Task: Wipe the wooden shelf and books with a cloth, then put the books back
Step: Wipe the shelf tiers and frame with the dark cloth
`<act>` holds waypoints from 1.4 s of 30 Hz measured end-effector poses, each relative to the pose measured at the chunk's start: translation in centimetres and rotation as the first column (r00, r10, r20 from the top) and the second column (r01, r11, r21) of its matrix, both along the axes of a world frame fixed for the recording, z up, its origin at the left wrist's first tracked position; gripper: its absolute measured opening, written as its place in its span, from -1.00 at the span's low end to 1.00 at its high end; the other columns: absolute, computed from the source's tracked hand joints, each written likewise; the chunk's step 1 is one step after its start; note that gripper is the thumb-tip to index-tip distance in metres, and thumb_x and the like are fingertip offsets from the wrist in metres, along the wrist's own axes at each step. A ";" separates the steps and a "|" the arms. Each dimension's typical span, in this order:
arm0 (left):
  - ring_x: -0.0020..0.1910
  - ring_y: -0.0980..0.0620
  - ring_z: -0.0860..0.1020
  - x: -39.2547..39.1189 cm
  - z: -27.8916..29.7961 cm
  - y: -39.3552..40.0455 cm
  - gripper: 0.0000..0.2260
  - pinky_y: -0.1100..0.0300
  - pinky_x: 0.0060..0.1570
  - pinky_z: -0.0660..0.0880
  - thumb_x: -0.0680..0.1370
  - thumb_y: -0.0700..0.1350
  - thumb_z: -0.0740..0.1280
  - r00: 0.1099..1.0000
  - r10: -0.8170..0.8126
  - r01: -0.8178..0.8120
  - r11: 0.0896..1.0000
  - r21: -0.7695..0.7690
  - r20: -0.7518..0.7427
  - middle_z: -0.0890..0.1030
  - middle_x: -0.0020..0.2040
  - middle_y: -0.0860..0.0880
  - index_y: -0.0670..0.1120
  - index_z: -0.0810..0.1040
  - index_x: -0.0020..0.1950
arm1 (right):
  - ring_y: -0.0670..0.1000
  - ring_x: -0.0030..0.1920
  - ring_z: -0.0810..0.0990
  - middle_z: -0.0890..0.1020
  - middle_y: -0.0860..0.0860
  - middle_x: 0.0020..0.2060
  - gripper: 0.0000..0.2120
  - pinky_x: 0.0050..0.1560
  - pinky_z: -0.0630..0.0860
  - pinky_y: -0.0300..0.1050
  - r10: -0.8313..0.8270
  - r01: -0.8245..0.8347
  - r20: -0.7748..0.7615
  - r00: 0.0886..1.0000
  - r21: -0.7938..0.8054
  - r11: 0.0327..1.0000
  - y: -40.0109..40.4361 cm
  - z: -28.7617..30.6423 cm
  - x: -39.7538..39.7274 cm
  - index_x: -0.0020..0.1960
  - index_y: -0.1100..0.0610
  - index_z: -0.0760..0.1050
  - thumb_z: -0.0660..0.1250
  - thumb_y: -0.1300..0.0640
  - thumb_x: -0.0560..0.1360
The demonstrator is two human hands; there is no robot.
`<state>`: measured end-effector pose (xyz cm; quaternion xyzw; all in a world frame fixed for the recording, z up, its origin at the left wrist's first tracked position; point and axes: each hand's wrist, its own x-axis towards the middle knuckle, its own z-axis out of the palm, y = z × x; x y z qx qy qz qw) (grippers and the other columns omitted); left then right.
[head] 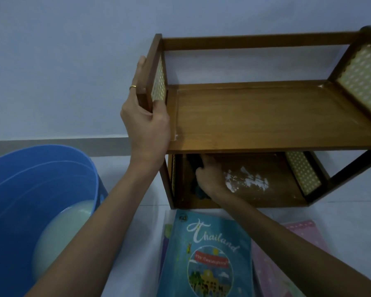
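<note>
My left hand (146,116) grips left side panel of wooden shelf (266,116), steadying it. My right hand (210,179) presses dark cloth (198,168) onto lower board, far left corner; fingers partly hidden, curl unclear. White patch (246,181) remains on lower board. Top board bare. Books (206,254) lie on near floor, not yet returned; whether wiped, cannot tell. Blue bucket (30,189) at left. I judge task midway.

We see a dim, bluish picture with soft, flat light. The shelf (266,116) top catches a faint sheen, while its lower compartment sits in shadow. Edges bend from the wide lens, and the shelf's top right corner blurs.
</note>
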<state>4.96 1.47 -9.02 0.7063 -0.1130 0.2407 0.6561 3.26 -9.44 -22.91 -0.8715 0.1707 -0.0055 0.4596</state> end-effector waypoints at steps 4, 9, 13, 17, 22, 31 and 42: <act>-0.26 0.48 0.48 0.2 -0.3 0.1 -0.49 0.47 -0.24 0.47 0.50 -0.38 0.15 1.000 -0.001 0.001 1.000 0.010 0.000 0.50 0.07 0.15 -0.17 0.29 0.46 | 0.25 0.50 0.00 0.00 0.10 0.54 -0.42 0.46 0.01 0.27 0.406 -0.502 -0.346 0.846 -0.258 0.825 1.9 -5.7 -1.4 0.55 -0.01 0.01 0.12 0.21 0.59; -0.26 0.41 0.49 0.2 -0.2 0.0 -0.50 0.44 -0.24 0.49 0.48 -0.36 0.15 1.000 0.003 -0.003 1.000 0.011 0.005 0.54 0.10 -0.05 -0.20 0.32 0.44 | 0.20 0.51 -0.29 -0.27 0.06 0.53 -0.27 0.40 -0.31 0.31 0.411 -0.575 -0.409 0.815 -0.473 0.668 1.7 -9.1 1.0 0.55 0.00 -0.23 0.16 0.06 0.56; -0.26 0.35 0.49 0.3 -0.3 0.0 -0.49 0.41 -0.23 0.48 0.46 -0.36 0.15 1.000 0.012 -0.012 1.000 0.012 0.017 0.56 -0.02 0.03 -0.22 0.34 0.42 | 0.16 0.50 -0.34 -0.32 0.01 0.51 -0.37 0.38 -0.34 0.37 0.328 -0.564 -0.487 0.809 -0.489 0.665 0.9 -7.9 5.4 0.54 -0.06 -0.26 0.03 0.03 0.61; -0.28 0.42 0.49 0.0 -0.1 -0.1 -0.50 0.46 -0.26 0.47 0.49 -0.39 0.15 1.000 0.016 -0.016 1.000 0.007 0.005 0.55 0.09 0.00 -0.20 0.32 0.44 | 0.18 0.51 -0.30 -0.28 -0.01 0.53 -0.39 0.35 -0.28 0.45 0.350 -0.586 -0.496 0.794 -0.477 0.655 0.3 -7.4 5.8 0.54 -0.10 -0.20 0.06 0.03 0.62; -0.28 0.45 0.49 -0.1 0.0 -0.1 -0.49 0.47 -0.26 0.48 0.50 -0.40 0.15 1.000 0.017 -0.017 1.000 0.001 -0.010 0.53 0.05 0.10 -0.18 0.30 0.45 | 0.29 0.50 -0.17 -0.15 0.04 0.54 -0.35 0.31 -0.11 0.55 0.394 -0.639 -0.539 0.745 -0.404 0.655 1.7 -6.3 1.1 0.55 -0.08 -0.09 0.17 0.07 0.58; -0.26 0.48 0.49 -0.1 -0.1 -0.2 -0.49 0.50 -0.24 0.47 0.49 -0.40 0.15 1.000 0.024 -0.024 1.000 0.002 0.000 0.53 0.10 0.02 -0.20 0.30 0.45 | 0.19 0.42 0.10 0.09 0.10 0.48 -0.26 0.26 0.15 0.31 0.280 -0.531 -0.455 0.845 -0.660 0.531 1.9 -7.1 0.7 0.56 -0.01 -0.13 0.20 -0.08 0.53; -0.17 0.54 0.46 -0.5 0.0 -0.4 -0.50 0.54 -0.19 0.45 0.53 -0.39 0.15 0.999 0.044 -0.044 0.999 0.028 -0.004 0.47 0.19 -0.05 -0.18 0.26 0.47 | 0.25 0.33 0.23 0.17 0.20 0.44 -0.42 0.17 0.34 0.15 -0.205 -0.150 -0.334 0.920 -0.783 0.603 -12.3 -8.2 -3.8 0.55 0.11 -0.02 0.05 -0.04 0.60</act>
